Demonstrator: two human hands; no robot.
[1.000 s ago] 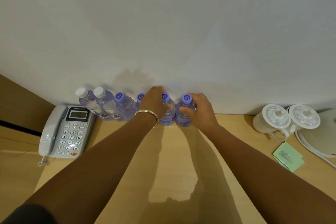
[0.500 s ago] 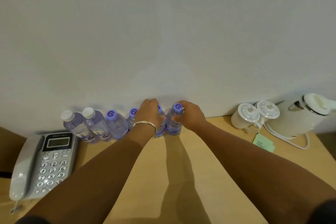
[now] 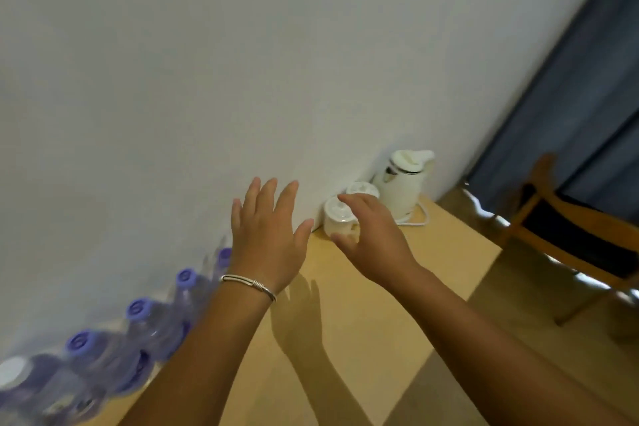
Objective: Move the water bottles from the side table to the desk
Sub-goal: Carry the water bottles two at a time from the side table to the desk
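With bottles (image 3: 138, 332) standing in row against wall on worktop (image 3: 363, 287), am seeing left hand (image 3: 268, 239) spread wide, right hand (image 3: 371, 239) loosely open, both holding nothing, apparently done placing.

There is a single view, from a camera worn on the head, looking forward and down and rolled so the desk (image 3: 363, 304) edge climbs toward 1 o'clock. It sits close above the wall (image 3: 207, 79), which fills most of the frame. Blurred bottles (image 3: 138, 322) at 8 o'clock perhaps mean the camera is turning.
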